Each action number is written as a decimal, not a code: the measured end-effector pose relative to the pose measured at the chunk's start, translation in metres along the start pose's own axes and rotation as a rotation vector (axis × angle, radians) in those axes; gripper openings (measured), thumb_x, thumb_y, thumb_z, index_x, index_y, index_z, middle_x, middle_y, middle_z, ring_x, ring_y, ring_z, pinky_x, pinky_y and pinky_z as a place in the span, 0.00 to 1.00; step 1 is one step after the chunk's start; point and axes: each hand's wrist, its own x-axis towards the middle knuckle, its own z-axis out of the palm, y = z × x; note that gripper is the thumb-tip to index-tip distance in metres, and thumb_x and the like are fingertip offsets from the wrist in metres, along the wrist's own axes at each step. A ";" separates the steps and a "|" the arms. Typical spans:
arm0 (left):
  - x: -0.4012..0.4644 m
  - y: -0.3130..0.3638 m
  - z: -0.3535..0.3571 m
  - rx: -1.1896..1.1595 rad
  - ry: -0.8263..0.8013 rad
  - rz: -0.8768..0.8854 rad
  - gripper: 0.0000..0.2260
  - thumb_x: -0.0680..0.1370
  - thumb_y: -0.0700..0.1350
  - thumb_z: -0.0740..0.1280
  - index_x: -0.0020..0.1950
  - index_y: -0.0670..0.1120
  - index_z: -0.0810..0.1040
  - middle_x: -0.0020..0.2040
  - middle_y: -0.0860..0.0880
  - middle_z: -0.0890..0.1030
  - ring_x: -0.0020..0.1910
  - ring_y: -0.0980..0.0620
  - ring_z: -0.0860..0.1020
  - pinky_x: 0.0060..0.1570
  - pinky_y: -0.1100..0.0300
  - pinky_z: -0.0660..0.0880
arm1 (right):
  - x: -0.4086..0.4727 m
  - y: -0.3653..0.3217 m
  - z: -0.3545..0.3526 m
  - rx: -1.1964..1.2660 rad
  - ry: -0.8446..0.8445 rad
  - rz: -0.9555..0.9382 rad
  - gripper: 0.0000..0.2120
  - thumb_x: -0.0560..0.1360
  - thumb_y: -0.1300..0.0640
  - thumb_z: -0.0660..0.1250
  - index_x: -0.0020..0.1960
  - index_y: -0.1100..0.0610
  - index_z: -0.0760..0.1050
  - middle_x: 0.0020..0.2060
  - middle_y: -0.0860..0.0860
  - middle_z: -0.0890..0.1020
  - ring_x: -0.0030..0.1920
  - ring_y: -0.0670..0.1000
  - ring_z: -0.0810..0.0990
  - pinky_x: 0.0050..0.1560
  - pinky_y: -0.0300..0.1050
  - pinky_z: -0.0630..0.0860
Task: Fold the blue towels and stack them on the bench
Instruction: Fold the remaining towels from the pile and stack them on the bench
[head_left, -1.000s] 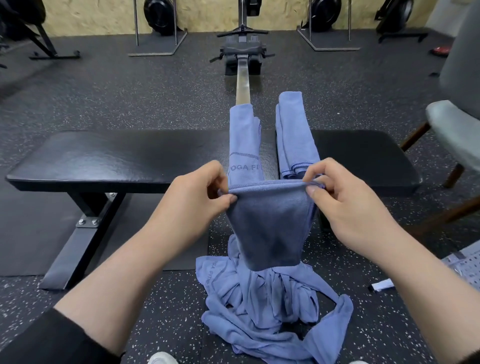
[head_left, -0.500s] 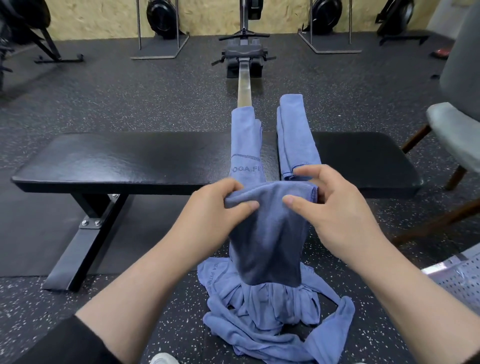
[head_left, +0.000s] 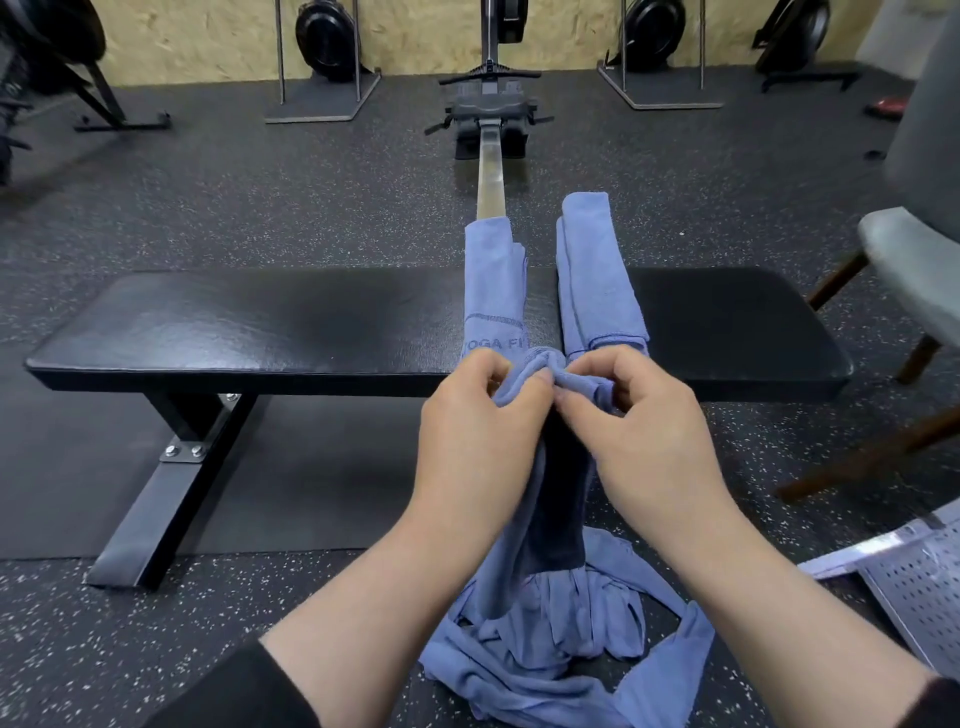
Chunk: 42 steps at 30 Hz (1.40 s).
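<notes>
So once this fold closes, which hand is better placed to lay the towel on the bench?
Probably the right hand. Both hands pinch the held towel at its top edge, but the right sits nearer the folded towel lying on the bench; the left hand would reach across.

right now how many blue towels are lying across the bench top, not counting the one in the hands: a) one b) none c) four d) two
d: two folded blue towels, one beside the other, lie across the bench, while the left hand and right hand pinch a third towel in front of it.
</notes>
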 end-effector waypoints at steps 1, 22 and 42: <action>-0.001 0.001 0.002 -0.041 -0.002 0.000 0.13 0.77 0.51 0.70 0.39 0.45 0.72 0.31 0.54 0.73 0.32 0.54 0.69 0.32 0.60 0.68 | -0.001 -0.001 0.001 0.009 -0.010 -0.002 0.03 0.76 0.58 0.74 0.45 0.51 0.82 0.34 0.41 0.82 0.33 0.40 0.76 0.37 0.33 0.72; 0.020 0.001 -0.016 -0.129 -0.317 0.034 0.11 0.75 0.43 0.75 0.57 0.49 0.82 0.49 0.53 0.86 0.49 0.62 0.81 0.51 0.65 0.75 | 0.009 0.004 -0.006 0.202 -0.048 -0.012 0.15 0.78 0.67 0.69 0.58 0.50 0.77 0.49 0.47 0.87 0.52 0.44 0.85 0.55 0.38 0.78; 0.029 0.000 -0.027 -0.686 -0.271 -0.248 0.08 0.79 0.43 0.70 0.56 0.40 0.82 0.53 0.40 0.86 0.49 0.46 0.84 0.56 0.50 0.80 | -0.006 0.006 0.016 0.005 -0.327 0.102 0.04 0.80 0.54 0.69 0.53 0.51 0.80 0.47 0.44 0.87 0.49 0.46 0.85 0.51 0.44 0.80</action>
